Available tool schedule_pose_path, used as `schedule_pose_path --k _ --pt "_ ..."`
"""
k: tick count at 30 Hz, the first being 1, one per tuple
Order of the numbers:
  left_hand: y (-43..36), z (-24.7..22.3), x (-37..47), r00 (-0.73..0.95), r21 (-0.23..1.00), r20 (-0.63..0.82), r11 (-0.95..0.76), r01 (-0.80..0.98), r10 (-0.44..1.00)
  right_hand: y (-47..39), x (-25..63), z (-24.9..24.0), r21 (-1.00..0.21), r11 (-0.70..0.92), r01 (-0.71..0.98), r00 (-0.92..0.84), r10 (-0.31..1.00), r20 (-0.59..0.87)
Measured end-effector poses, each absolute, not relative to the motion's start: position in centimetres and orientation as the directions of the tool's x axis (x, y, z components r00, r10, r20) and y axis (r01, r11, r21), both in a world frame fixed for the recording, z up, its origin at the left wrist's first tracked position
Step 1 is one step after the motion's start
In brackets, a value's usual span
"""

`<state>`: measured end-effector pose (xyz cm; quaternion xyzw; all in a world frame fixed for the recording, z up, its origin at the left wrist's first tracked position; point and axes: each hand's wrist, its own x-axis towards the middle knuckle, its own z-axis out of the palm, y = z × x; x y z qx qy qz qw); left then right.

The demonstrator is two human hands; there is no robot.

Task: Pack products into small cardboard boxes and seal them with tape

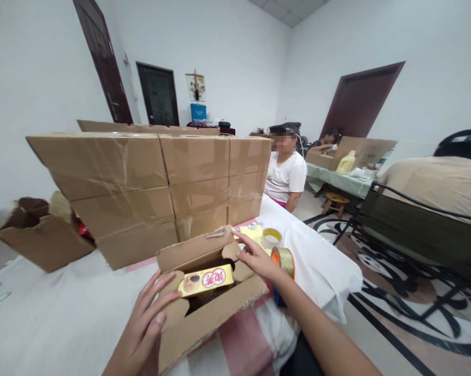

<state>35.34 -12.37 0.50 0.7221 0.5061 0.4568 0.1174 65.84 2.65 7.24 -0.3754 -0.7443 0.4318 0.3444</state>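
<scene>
An open cardboard box (214, 318) with its flaps raised stands on the table in front of me. Inside it lies a small yellow carton (206, 280) with red lettering and a picture. My left hand (145, 318) is at the box's left end, fingers stretched out over the end flap, the fingertips close to the carton. At the opposite end, my right hand (259, 256) touches the far right corner and flap with its fingers apart. Beneath the carton the box interior is dark and hard to make out.
Taped cardboard boxes (129, 167) are stacked behind the open box. An open carton (47, 235) sits to the left. Rolls of tape (284, 260) lie by my right forearm, near the table edge. A seated person (286, 172) is beyond the stack; a chair (423, 219) stands right.
</scene>
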Motion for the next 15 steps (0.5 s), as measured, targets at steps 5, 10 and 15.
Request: schedule_pose_path --k 5,10,15 --pt "-12.53 1.12 36.00 0.022 0.667 0.530 -0.433 0.606 0.848 2.30 65.85 7.49 -0.904 0.348 0.248 -0.486 0.852 0.194" --pt "-12.61 1.24 36.21 0.012 0.671 0.521 -0.418 0.612 0.854 2.28 65.86 7.46 -0.900 0.363 0.243 -0.488 0.847 0.210" --pt "-12.72 1.17 36.24 0.005 0.663 0.521 -0.408 0.628 0.853 2.48 65.79 7.25 -0.891 0.370 0.263 -0.467 0.857 0.218"
